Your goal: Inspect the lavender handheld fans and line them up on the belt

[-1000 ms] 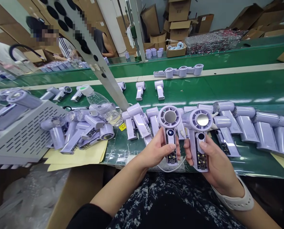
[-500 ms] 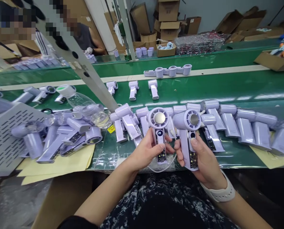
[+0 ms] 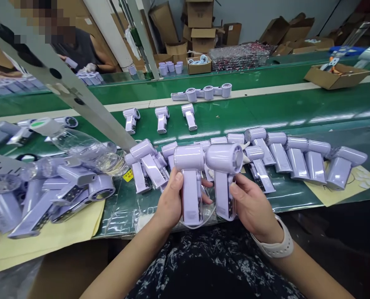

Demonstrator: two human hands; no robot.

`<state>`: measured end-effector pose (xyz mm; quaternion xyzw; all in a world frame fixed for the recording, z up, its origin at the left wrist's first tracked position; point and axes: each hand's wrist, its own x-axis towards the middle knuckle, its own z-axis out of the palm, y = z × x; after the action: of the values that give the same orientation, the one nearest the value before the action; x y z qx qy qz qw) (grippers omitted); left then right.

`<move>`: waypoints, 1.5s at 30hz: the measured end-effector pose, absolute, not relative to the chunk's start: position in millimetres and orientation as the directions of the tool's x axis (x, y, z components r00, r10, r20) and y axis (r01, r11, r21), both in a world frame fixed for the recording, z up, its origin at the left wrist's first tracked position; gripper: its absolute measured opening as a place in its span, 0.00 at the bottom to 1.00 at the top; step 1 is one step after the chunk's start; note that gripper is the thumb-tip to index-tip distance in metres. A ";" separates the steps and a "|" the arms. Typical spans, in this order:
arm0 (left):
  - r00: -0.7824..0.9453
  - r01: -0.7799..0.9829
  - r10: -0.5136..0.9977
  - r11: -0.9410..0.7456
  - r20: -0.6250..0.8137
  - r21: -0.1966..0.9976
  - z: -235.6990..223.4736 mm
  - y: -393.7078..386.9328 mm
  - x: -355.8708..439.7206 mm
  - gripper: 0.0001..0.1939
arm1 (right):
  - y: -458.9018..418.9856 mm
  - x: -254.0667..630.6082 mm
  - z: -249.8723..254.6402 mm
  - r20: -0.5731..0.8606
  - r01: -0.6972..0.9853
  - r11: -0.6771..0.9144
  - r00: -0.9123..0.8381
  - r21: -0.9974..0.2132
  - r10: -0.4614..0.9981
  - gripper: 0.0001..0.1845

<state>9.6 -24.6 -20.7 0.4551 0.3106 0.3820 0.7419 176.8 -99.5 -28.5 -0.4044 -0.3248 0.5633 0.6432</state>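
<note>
My left hand (image 3: 171,199) is closed around a lilac handheld fan (image 3: 189,166), gripping its handle with the thumb on the near left side. Beside it, my right hand (image 3: 253,203) holds a second lilac handheld fan (image 3: 224,160) by the handle. Both fans are upright over the front of the bench, their heads nearly touching and their smooth sides towards me. Their displays are out of sight; a little exposed circuitry shows along the handle edges. A white cable (image 3: 200,224) loops below them. Behind stand several more lilac fans (image 3: 280,151) in a row.
A pile of fans (image 3: 69,182) lies on yellow paper at the left, near a clear plastic bottle (image 3: 76,139). A slanting metal post (image 3: 88,108) rises there. Further fans (image 3: 189,116) rest on the green belt. A cardboard box (image 3: 334,79) of tools stands far right. Across the belt, a person (image 3: 82,50) works.
Both fans have been turned in my hands: the round front grilles and a lit "20" display faced me before, and now the plain sides do. The view has shifted right.
</note>
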 end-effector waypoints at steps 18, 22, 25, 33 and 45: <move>0.584 -0.405 0.792 0.474 -0.178 0.782 -3.7 -28.5 1.3 0.27 | -89.9 167.8 -4.2 -0.079 -0.659 -0.103 -0.065 -0.745 0.995 0.19; 0.637 -0.456 0.764 0.475 -0.097 0.753 2.0 -23.8 -9.2 0.22 | -93.1 173.3 -6.5 -0.076 -0.680 -0.112 -0.082 -0.724 0.994 0.20; 0.635 -0.424 0.767 0.441 -0.088 0.791 5.3 -22.6 -13.9 0.19 | -96.8 179.5 -8.9 -0.086 -0.664 -0.035 0.045 -0.747 0.995 0.19; 0.622 -0.275 0.781 0.290 -0.060 0.917 10.2 -28.0 -8.4 0.26 | -97.0 185.6 -16.9 -0.081 -0.476 0.076 0.302 -0.876 0.950 0.13; 0.463 -0.212 0.654 -0.573 0.598 0.791 20.6 -19.8 -20.4 0.09 | -110.6 202.5 9.7 0.520 0.090 0.520 -0.032 -0.849 0.854 0.43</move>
<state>-20.4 -19.8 20.6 0.7354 0.1502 0.4958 0.4367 202.5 -110.6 9.7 -0.3679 -0.6413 0.3234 0.5906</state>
